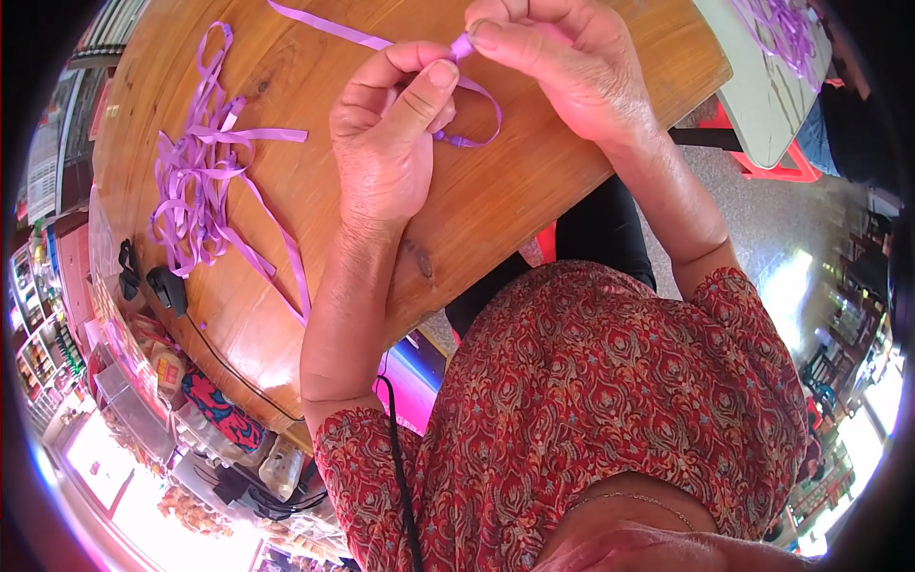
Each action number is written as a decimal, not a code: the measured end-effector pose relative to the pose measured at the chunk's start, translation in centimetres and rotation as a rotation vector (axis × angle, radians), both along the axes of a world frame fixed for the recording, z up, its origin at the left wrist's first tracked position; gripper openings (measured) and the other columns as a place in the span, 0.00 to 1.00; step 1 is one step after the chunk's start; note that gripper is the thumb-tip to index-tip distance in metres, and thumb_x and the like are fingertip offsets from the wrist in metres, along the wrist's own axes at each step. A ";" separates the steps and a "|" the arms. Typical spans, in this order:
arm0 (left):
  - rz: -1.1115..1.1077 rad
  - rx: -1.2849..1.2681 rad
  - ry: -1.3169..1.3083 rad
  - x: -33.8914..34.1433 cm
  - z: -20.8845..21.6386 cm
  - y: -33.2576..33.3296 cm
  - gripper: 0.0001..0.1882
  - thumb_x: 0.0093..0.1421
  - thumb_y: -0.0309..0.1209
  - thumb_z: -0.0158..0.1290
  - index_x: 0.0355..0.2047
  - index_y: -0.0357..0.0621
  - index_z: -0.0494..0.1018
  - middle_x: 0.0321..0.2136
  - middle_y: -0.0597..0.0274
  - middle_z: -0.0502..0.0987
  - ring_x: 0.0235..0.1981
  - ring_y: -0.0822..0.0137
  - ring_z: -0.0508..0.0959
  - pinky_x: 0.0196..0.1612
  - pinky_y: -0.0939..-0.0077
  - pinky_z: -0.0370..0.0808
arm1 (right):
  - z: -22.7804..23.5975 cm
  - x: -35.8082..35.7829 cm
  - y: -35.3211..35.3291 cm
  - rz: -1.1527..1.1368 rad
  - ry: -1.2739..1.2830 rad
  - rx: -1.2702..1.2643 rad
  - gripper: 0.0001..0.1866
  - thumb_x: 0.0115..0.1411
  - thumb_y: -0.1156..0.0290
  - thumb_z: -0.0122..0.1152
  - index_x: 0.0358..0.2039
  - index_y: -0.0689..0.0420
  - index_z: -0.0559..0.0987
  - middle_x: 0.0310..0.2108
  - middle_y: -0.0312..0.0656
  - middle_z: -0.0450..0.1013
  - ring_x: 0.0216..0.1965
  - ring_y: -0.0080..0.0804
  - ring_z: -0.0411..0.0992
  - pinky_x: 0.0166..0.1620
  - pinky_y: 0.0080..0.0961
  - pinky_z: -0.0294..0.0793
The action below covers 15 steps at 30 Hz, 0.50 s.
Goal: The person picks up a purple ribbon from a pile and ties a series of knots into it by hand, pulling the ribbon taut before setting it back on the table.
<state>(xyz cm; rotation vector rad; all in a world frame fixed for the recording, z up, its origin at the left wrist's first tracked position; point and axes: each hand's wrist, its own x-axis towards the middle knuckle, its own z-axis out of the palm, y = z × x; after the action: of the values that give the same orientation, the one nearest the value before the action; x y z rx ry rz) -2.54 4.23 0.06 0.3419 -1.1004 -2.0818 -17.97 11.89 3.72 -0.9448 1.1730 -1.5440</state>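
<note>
Over the wooden table, my left hand (389, 138) pinches a purple ribbon (334, 32) between thumb and forefinger. Close beside it, my right hand (577, 76) is closed in a pinch on the same ribbon, at a small folded or knotted part (461, 46) bridging the two fingertips. One length of ribbon runs off toward the far edge of the view. A loop hangs below the fingers and carries a small purple piece (457, 141). Left of my hands lies a loose heap of purple ribbons (195, 181), some with small darker purple pieces on them.
The round wooden table (496, 205) fills the far middle. A pale table (762, 91) with more purple ribbon (782, 33) and a red stool (796, 164) stand at the far right. A black cable (243, 377) runs along the left table edge, near bagged goods (224, 410).
</note>
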 end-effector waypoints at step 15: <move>0.019 0.019 0.012 0.4 0.0 -0.5 0.05 0.56 0.22 0.54 0.34 0.35 0.73 0.24 0.67 0.71 0.21 0.78 0.63 0.25 0.83 0.58 | -0.1 -0.4 0.1 -0.021 -0.126 -0.101 0.04 0.59 0.74 0.56 0.34 0.60 0.77 0.32 0.37 0.74 0.35 0.22 0.71 0.42 0.16 0.70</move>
<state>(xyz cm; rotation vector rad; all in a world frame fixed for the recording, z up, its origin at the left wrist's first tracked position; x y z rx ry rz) -2.17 3.76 0.04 0.3470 -1.0667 -2.0765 -18.42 11.95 3.61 -0.8897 1.0269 -1.6681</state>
